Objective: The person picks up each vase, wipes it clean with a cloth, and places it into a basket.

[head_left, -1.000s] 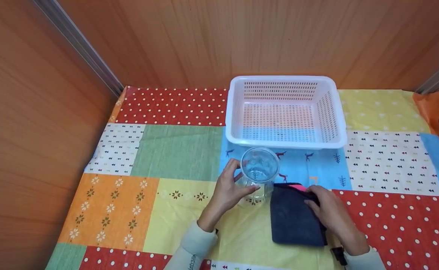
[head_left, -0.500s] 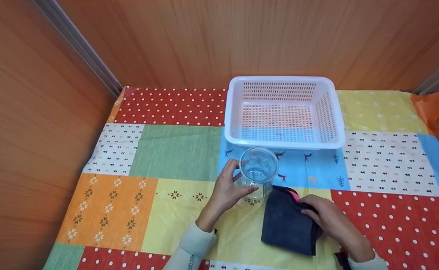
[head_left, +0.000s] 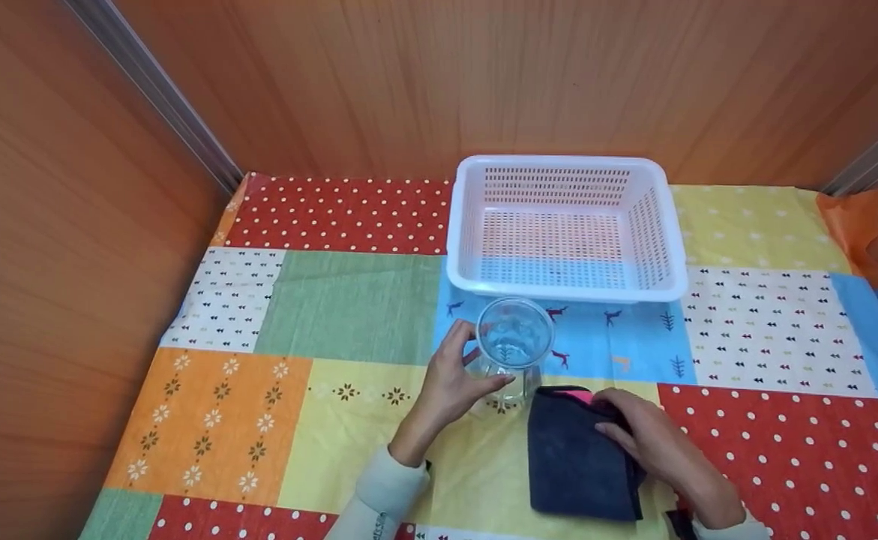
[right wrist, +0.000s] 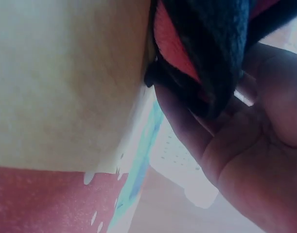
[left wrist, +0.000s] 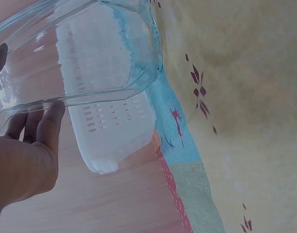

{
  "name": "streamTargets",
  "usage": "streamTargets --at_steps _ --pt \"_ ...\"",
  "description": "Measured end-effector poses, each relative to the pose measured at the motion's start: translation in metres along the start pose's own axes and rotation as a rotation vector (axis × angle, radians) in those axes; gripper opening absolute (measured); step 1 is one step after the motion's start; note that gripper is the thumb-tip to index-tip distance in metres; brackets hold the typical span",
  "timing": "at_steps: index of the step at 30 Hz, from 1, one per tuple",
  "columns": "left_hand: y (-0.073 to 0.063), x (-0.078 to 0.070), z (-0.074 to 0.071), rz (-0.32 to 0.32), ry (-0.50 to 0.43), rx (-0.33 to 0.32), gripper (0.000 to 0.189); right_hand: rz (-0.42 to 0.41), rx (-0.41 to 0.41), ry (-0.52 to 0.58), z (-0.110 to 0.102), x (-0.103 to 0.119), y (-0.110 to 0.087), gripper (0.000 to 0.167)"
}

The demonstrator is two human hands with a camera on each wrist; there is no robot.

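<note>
A clear glass jar (head_left: 515,337) stands upright on the patterned cloth, and my left hand (head_left: 450,379) holds it round its left side with thumb and fingers. In the left wrist view, the fingers lie against the faceted wall of the jar (left wrist: 104,53). To the right of the jar, my right hand (head_left: 652,435) pinches the right edge of a folded dark grey cloth (head_left: 581,465). Some bright pink lining shows at its top fold. In the right wrist view, the cloth (right wrist: 221,43) sits between thumb and fingers, with the pink side (right wrist: 172,41) visible.
A white perforated plastic basket (head_left: 461,225) stands just behind the jar, against the wooden back wall (head_left: 379,90). A patchwork tablecloth (head_left: 356,300) covers the table. Another wooden panel (head_left: 56,247) rises on the left.
My right hand has shifted the dark cloth slightly left and toward me; it swung at an angle, then straightened. My left hand stays on the jar.
</note>
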State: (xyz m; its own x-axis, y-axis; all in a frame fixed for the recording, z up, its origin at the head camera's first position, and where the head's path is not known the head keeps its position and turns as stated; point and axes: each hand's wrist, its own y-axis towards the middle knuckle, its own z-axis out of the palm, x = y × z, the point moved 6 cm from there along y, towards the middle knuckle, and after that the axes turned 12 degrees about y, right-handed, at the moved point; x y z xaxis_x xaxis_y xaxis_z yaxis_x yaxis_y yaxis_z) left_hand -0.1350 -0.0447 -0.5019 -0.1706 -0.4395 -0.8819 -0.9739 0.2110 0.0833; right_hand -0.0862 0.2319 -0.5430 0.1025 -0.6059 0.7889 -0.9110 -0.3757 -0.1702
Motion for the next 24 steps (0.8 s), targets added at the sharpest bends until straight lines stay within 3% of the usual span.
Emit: streamTargets --at_steps 5,10,14,18,24 --pt "0.0 -0.001 -0.001 0.019 -0.008 -0.01 0.063 -0.071 -0.149 -0.032 -0.006 0.009 -0.001 0.052" --pt "0.0 0.0 0.0 0.015 -0.008 -0.001 0.066 -0.211 -0.403 -0.066 -0.033 0.026 0.004 0.058" --pt "0.0 0.0 0.0 0.007 -0.003 0.003 0.068 -0.29 -0.556 -0.083 -0.057 0.037 0.012 0.056" --pt "0.001 0.0 0.0 0.007 0.003 -0.003 0.066 -0.315 -0.646 -0.149 -0.076 0.039 0.025 0.051" --pt "0.0 0.0 -0.001 0.002 0.015 0.001 0.069 -0.298 -0.686 -0.21 -0.089 0.028 0.048 0.049"
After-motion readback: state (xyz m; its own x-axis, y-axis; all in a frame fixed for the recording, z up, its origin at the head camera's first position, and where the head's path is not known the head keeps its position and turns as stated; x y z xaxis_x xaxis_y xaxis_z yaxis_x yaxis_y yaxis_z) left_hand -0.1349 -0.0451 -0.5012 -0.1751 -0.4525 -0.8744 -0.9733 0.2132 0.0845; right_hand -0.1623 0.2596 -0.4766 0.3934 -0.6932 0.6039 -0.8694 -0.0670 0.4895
